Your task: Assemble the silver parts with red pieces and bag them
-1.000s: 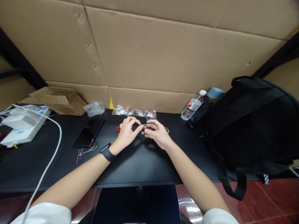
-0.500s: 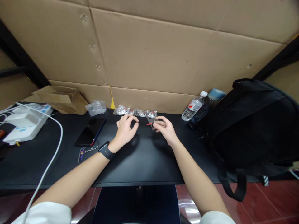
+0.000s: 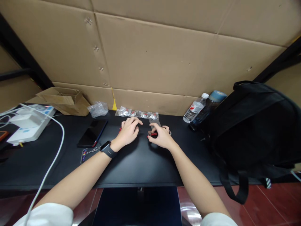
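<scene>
My left hand (image 3: 129, 129) hovers low over the black desk with its index finger stretched out and thumb apart. A small red thing (image 3: 120, 129) shows at its outer edge, mostly hidden behind the hand. My right hand (image 3: 161, 135) curls its thumb and fingers around a small clear item with a red loop (image 3: 154, 134); its far end sticks out past the fingers. A clear plastic piece (image 3: 154, 123) lies just beyond the index finger. Behind both hands, several round silver pieces with red marks in clear wrappers (image 3: 144, 115) form a row.
To the left are a phone (image 3: 91, 134), a keychain (image 3: 84, 155), crumpled plastic (image 3: 98, 110), an open cardboard box (image 3: 70, 105) and a white power strip (image 3: 30, 128). On the right stand a water bottle (image 3: 195, 109), a blue-lidded bottle (image 3: 217, 96) and a black backpack (image 3: 256, 135).
My right hand has come down and nearer, turning over the item with the red loop. The left hand's thumb and index finger, close together before, have spread, and a red thing now shows beside it.
</scene>
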Demonstrator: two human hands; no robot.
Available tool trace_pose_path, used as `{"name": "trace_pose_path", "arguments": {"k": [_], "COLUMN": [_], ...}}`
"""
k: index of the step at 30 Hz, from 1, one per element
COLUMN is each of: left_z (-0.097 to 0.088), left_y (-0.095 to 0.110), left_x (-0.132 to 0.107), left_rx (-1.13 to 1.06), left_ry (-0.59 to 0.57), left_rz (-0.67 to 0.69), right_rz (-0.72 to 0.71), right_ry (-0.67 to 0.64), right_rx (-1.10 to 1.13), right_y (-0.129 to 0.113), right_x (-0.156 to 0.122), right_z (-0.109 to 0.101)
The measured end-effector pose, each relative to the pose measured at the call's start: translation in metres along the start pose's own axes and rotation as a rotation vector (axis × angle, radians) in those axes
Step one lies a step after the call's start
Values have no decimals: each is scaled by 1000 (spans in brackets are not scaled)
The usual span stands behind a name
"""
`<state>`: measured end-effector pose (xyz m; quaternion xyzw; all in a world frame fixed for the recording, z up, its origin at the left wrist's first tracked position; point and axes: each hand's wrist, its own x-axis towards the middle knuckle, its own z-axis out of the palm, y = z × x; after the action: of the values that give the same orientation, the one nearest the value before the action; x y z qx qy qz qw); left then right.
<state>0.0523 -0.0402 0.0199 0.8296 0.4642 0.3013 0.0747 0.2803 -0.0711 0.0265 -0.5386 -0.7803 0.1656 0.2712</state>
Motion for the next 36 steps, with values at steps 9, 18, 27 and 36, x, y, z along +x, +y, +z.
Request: {"name": "trace_pose_path", "arguments": {"k": [9, 18, 27, 36], "left_z": [3, -5, -11, 3], "left_y": [-8, -6, 10, 10], "left_x": [-3, -1, -7, -15], "left_rx": [25, -10, -125, -32], "left_ry": [-251, -486, -574, -442], "left_rz": [208, 304, 427, 418], "right_rz": [-141, -92, -1, -107], "right_ry": [-198, -121, -23, -160], "right_rx": [156, 176, 260, 25], "right_y": [-6, 0, 15, 8], "right_x": [-7, -5, -1, -12], "right_z": [-17, -17, -18, -46]}}
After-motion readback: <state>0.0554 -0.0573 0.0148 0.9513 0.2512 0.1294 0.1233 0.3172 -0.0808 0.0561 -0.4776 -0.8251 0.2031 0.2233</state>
